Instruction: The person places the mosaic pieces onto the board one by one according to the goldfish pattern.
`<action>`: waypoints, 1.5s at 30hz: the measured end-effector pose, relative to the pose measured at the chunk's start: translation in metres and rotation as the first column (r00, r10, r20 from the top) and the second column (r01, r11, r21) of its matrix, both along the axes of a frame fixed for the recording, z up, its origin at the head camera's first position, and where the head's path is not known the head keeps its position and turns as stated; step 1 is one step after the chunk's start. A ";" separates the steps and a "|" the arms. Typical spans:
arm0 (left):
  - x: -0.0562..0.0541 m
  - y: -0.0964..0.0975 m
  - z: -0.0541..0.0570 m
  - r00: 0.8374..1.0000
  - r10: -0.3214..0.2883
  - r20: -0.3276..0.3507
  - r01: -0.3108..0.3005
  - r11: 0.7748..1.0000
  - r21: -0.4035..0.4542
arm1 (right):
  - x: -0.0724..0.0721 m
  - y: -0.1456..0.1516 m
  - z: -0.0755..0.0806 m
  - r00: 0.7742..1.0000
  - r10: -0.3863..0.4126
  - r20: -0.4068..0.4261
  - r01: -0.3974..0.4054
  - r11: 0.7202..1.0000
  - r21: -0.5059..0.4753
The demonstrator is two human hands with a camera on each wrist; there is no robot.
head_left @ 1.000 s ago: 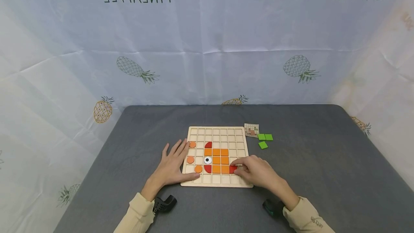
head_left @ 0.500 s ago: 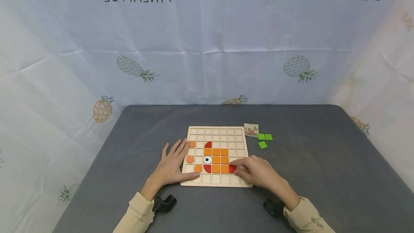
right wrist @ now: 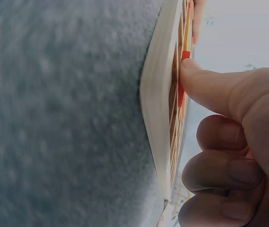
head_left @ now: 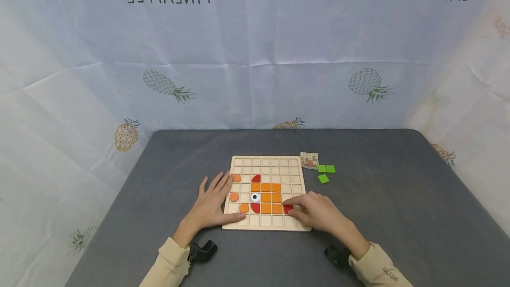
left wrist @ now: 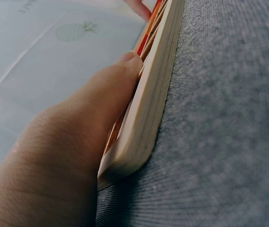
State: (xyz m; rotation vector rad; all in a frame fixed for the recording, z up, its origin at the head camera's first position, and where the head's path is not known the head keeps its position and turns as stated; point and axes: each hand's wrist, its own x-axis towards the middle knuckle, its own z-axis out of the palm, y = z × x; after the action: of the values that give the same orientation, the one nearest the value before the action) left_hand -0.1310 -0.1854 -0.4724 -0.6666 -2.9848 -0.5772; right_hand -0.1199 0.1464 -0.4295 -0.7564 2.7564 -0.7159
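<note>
A light wooden grid board (head_left: pixel 275 221) lies on the grey table. At its left edge rests my left hand (head_left: pixel 211 205), fingers spread along the side and thumb over the front left corner. My right hand (head_left: pixel 316 211) pinches a red piece (head_left: pixel 287 209) between thumb and index finger, at the right end of the row of orange squares (head_left: pixel 272 197). Its other fingers are curled in the right wrist view. Two red quarter-round pieces (head_left: pixel 256 208) and a white eye disc (head_left: pixel 255 197) sit left of the squares. Orange discs (head_left: pixel 234 196) lie near the left hand.
Beyond the board's right corner lie a small printed grid card (head_left: pixel 309 160) and three green squares (head_left: pixel 323 179). A pineapple-print curtain (head_left: pixel 255 56) hangs behind the grey table (head_left: pixel 358 163).
The red piece has turned slightly under my right fingertips and shifted a little to the right. My left hand stays in place.
</note>
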 end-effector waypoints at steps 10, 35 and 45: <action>0.001 0.000 0.000 1.000 0.000 0.011 0.000 1.000 0.000 | 0.000 -0.002 -0.002 1.000 -0.020 0.021 0.021 0.999 -0.041; -0.001 -0.002 0.001 1.000 -0.007 0.006 0.007 1.000 0.006 | -0.020 0.042 0.004 0.967 -0.220 -0.131 0.213 0.975 -0.062; 0.000 -0.001 0.000 1.000 -0.005 0.014 0.005 1.000 0.013 | -0.033 0.068 -0.001 0.947 -0.314 -0.073 0.314 0.949 -0.011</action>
State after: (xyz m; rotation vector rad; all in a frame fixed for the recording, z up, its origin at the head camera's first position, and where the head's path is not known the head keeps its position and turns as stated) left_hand -0.1307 -0.1864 -0.4720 -0.6726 -2.9908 -0.6032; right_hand -0.1526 0.2148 -0.4307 -0.3494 2.9811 -0.7561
